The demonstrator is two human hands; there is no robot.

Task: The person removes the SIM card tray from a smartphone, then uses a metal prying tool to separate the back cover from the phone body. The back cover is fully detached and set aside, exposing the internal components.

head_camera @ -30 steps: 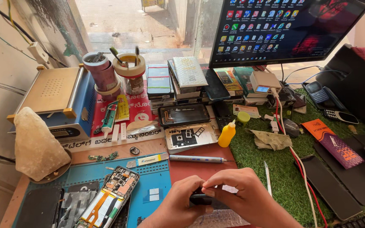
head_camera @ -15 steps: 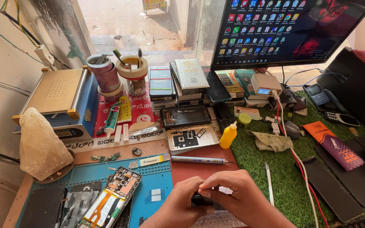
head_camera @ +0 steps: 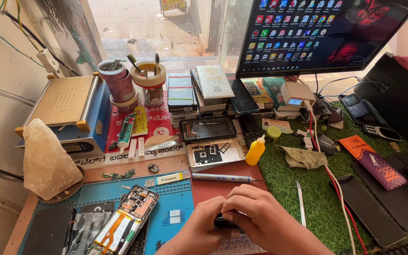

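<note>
We have both hands low in the view, at about six o'clock, pressed close together. Our left hand (head_camera: pixel 199 229) comes in from seven o'clock, fingers curled and thumb turned inward toward the right. Our right hand (head_camera: pixel 256 212) enters from five o'clock and arches over the left, knuckles up, fingertips bent down and meeting the left thumb. Both forearms are bare and angle inward toward each other.

Opened phone (head_camera: pixel 131 218) on mat (head_camera: pixel 175 208) at 9 o'clock of both hands (head_camera: pixel 234 222); screwdriver (head_camera: pixel 223 178) at 12; bottle (head_camera: pixel 255 150) beyond it; monitor (head_camera: pixel 322 33) rearmost; hands pinch a small part (head_camera: pixel 224 222), probably.
</note>
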